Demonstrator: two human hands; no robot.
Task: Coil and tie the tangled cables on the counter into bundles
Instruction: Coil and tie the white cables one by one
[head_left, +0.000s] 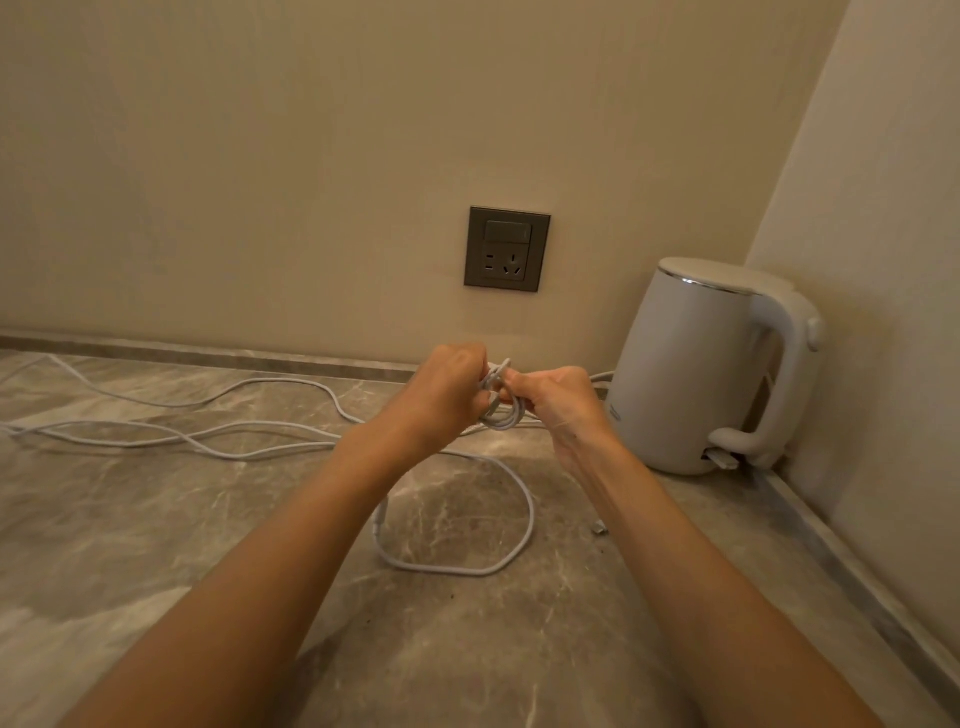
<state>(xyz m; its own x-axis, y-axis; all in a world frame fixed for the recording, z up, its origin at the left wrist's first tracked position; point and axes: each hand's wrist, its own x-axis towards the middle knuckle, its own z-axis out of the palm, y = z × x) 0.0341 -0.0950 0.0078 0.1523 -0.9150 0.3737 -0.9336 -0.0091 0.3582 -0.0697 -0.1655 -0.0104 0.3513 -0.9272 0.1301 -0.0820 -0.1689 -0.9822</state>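
Observation:
Above the grey marble counter, my left hand and my right hand hold a small coil of white cable between them. Both hands have their fingers curled round the coil, the right pinching it near the top. More white cable trails in long loose strands across the counter to the left. One loop lies on the counter under my forearms. A small plug end rests beside my right forearm.
A white electric kettle stands in the right corner against the wall, close to my right hand. A dark wall socket sits on the wall above the hands. A raised counter rim runs along the right wall.

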